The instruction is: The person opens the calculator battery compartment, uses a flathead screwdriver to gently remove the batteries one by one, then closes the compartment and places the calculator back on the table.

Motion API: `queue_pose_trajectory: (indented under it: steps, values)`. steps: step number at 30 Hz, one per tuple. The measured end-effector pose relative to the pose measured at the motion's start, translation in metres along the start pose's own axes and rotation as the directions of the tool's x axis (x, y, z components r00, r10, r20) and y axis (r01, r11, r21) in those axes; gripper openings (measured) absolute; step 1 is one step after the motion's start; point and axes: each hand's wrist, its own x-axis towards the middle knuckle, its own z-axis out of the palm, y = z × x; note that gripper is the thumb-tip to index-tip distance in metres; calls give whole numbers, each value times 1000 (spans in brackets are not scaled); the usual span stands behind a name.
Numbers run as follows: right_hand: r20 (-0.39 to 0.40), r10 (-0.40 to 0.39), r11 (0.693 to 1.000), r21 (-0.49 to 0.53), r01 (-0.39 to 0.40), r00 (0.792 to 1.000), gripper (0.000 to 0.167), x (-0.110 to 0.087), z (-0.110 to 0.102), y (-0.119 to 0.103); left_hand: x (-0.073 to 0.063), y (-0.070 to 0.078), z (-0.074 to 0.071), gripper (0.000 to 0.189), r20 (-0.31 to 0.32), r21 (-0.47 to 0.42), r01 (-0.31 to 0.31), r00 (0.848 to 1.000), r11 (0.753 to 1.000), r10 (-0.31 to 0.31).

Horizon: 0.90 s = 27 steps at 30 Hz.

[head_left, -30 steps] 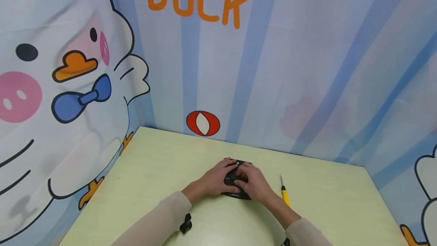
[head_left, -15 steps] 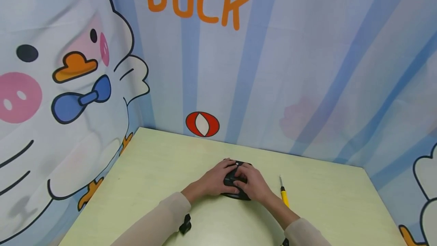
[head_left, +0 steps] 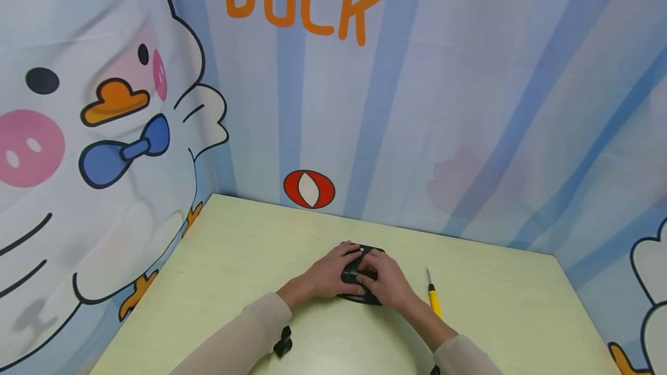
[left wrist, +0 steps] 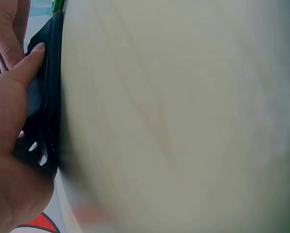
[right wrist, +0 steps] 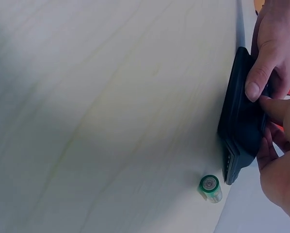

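Note:
A flat black plastic device (head_left: 354,271) lies on the table between both hands. My left hand (head_left: 330,274) holds its left side, thumb along the near part and fingers over the far part. In the left wrist view the left thumb (left wrist: 31,65) presses on the device's face. My right hand (head_left: 388,279) bends over the device's middle with thumb and fingers curled on it. What lies under those right fingertips is hidden. In the right wrist view a green-ended battery (right wrist: 211,188) stands close to the device. A yellow-handled screwdriver (head_left: 435,298) lies right of my right hand.
The pale yellow table (head_left: 234,247) backs onto a printed duck curtain (head_left: 333,132), which also runs along the left and right sides. A small black strap piece (head_left: 283,342) shows beside the left sleeve (head_left: 245,328).

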Motion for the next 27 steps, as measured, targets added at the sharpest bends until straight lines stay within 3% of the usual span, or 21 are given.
queue_pose_trajectory:
  steps: [11, 17, 22, 27]
  values:
    - [-12, -140, 979, -149, 136, 990, 7, -2, -2, 1, 1, -1, 0, 88, -14, 5, -10, 1000, 1000, 10]
    - [-11, -243, 937, -263, 231, 970, 6, -2, -1, 4, 1, -1, 1, 89, -10, 9, -11, 1000, 1000, 11]
    - [1, -260, 913, -326, 246, 966, 7, -2, -1, 2, 0, 0, 2, 89, -9, 9, -11, 1000, 1000, 11]
    - [37, -306, 842, -456, 288, 951, 8, -4, -3, -7, 1, -1, 2, 89, -17, 9, -14, 1000, 1000, 14]
